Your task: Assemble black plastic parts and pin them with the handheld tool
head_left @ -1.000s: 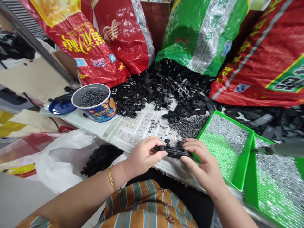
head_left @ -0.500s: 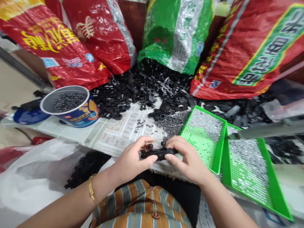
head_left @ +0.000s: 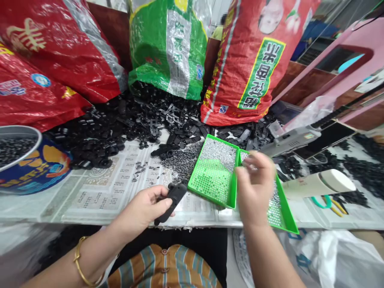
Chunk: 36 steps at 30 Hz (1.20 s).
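My left hand (head_left: 150, 206) grips an elongated black plastic part (head_left: 174, 198) between thumb and fingers, just above the front edge of the table. Small round knobs stick out at its ends. My right hand (head_left: 255, 184) is raised over two green perforated trays (head_left: 211, 180), its fingers curled and smeared by motion. Whether anything is in those fingers I cannot make out. Small silvery screws (head_left: 220, 154) fill the far part of the trays. Just beyond my right hand lies a grey elongated tool (head_left: 295, 138); contact between them is not clear.
Loose black parts (head_left: 141, 120) are heaped along the back, before red sacks and a green sack (head_left: 150, 44). A tub (head_left: 45, 168) of tiny dark pieces stands left. A whitish bottle (head_left: 321, 184) and yellow-handled pliers (head_left: 337, 206) lie right. A pink frame (head_left: 339, 52) rises behind.
My right hand has let go of the black part and moved right, over the trays. My left hand keeps the part, now tilted. The view has swung right.
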{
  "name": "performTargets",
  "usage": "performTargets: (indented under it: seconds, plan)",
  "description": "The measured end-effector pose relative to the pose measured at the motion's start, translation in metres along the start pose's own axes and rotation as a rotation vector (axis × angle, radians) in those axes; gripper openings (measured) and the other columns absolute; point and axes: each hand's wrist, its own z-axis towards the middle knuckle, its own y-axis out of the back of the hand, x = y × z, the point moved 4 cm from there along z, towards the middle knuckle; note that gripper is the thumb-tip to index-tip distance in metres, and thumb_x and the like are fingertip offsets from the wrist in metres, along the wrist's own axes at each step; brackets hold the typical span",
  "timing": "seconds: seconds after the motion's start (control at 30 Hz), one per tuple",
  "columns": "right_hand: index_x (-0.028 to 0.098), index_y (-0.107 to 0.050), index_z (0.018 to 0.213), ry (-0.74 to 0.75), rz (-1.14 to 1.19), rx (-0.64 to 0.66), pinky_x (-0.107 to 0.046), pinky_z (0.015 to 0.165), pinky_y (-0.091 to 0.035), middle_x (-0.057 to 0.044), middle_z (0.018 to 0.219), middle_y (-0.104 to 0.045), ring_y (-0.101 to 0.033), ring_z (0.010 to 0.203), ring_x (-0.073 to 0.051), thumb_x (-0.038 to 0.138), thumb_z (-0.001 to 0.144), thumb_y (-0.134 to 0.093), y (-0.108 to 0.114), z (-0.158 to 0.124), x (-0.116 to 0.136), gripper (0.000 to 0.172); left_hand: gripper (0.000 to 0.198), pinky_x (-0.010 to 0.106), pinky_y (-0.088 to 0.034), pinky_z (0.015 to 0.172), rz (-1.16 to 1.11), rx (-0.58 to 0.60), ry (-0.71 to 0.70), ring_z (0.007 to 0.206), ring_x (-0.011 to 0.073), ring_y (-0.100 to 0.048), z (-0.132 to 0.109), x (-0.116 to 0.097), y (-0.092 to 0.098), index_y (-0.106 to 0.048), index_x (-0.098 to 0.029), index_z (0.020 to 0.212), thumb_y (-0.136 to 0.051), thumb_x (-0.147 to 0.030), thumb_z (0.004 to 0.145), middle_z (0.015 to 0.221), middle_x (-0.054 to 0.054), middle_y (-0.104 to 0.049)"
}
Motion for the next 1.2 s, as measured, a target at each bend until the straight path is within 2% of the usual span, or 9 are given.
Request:
performTargets:
  seconds: [0.07,0.1,0.17,0.23,0.3,0.47,0.6,0.8,1.2]
  plan:
    - [0.023,-0.036,0.127,-0.061,-0.104,-0.378,-0.044,0.093,-0.038,-0.013,0.130,-0.037,-0.046,0.110,-0.025,0.034,0.075,-0.062,0.032,0.016,-0.020,0.059,0.019,0.024,-0.041,0.059,-0.164,-0.037,0.048,0.061,0.0129,-0.057,0.002,0.007,-0.004,-0.052,-0.016,0.076,-0.058,-0.034,0.073,0.064,0.000,-0.059]
    - [0.022,-0.033,0.130,-0.094,-0.135,-0.452,-0.044,0.093,-0.038,-0.015,0.133,-0.035,-0.046,0.111,-0.025,0.036,0.072,-0.066,0.041,0.024,-0.030,0.068,0.020,0.025,-0.042,0.060,-0.228,-0.048,0.063,0.062,0.0134,-0.059,0.003,0.010,-0.007,-0.052,-0.016,0.079,-0.058,-0.034,0.074,0.067,0.002,-0.061]
    - [0.019,-0.035,0.127,-0.235,-0.107,-0.409,-0.041,0.089,-0.041,-0.015,0.122,-0.048,-0.051,0.105,-0.025,0.038,0.066,-0.070,0.049,0.041,-0.052,0.073,0.021,0.026,-0.044,0.061,-0.321,-0.062,0.075,0.061,0.0128,-0.059,0.005,0.015,-0.013,-0.054,-0.015,0.083,-0.060,-0.033,0.073,0.079,0.004,-0.064]
    - [0.017,-0.049,0.110,-0.364,-0.077,-0.296,-0.039,0.080,-0.044,-0.010,0.097,-0.060,-0.058,0.089,-0.023,0.040,0.064,-0.071,0.048,0.050,-0.067,0.056,0.023,0.025,-0.043,0.057,-0.373,-0.088,0.082,0.059,0.0115,-0.059,0.007,0.017,-0.018,-0.054,-0.014,0.085,-0.061,-0.032,0.072,0.090,0.007,-0.065]
    - [0.018,-0.054,0.094,-0.393,-0.010,-0.268,-0.037,0.073,-0.046,-0.005,0.081,-0.062,-0.060,0.078,-0.021,0.040,0.066,-0.069,0.047,0.050,-0.070,0.039,0.024,0.024,-0.041,0.054,-0.390,-0.139,0.088,0.057,0.0107,-0.059,0.008,0.019,-0.021,-0.055,-0.014,0.087,-0.062,-0.031,0.072,0.092,0.007,-0.065]
    - [0.020,-0.054,0.093,-0.338,0.427,-0.272,-0.031,0.061,-0.046,0.000,0.071,-0.059,-0.058,0.064,-0.015,0.027,0.072,-0.060,0.032,0.027,-0.038,0.023,0.024,0.024,-0.042,0.056,-0.406,-0.215,0.098,0.059,0.0107,-0.060,0.011,0.019,-0.025,-0.054,-0.014,0.086,-0.063,-0.030,0.070,0.091,0.007,-0.066]
    - [0.017,-0.056,0.088,-0.286,0.480,-0.227,-0.026,0.046,-0.039,0.004,0.051,-0.049,-0.048,0.044,-0.011,0.032,0.076,-0.057,0.009,0.010,-0.016,0.019,0.021,0.026,-0.044,0.061,-0.408,-0.239,0.141,0.068,0.0148,-0.065,0.016,0.022,-0.028,-0.049,-0.015,0.084,-0.061,-0.028,0.072,0.096,0.008,-0.065]
    - [0.017,-0.055,0.083,-0.149,0.599,-0.246,-0.026,0.040,-0.037,0.005,0.046,-0.048,-0.046,0.039,-0.011,0.041,0.078,-0.048,-0.020,0.008,-0.024,0.026,0.016,0.023,-0.041,0.053,-0.411,-0.248,0.125,0.061,0.0112,-0.061,0.021,0.021,-0.029,-0.049,-0.015,0.080,-0.057,-0.027,0.074,0.091,0.007,-0.066]
    - [0.016,-0.054,0.081,-0.201,0.595,-0.256,-0.023,0.037,-0.035,0.006,0.043,-0.049,-0.044,0.034,-0.010,0.046,0.076,-0.051,-0.036,0.014,-0.050,0.031,0.016,0.023,-0.041,0.056,-0.389,-0.209,0.113,0.063,0.0136,-0.060,0.023,0.027,-0.027,-0.052,-0.015,0.081,-0.055,-0.030,0.075,0.065,0.003,-0.063]
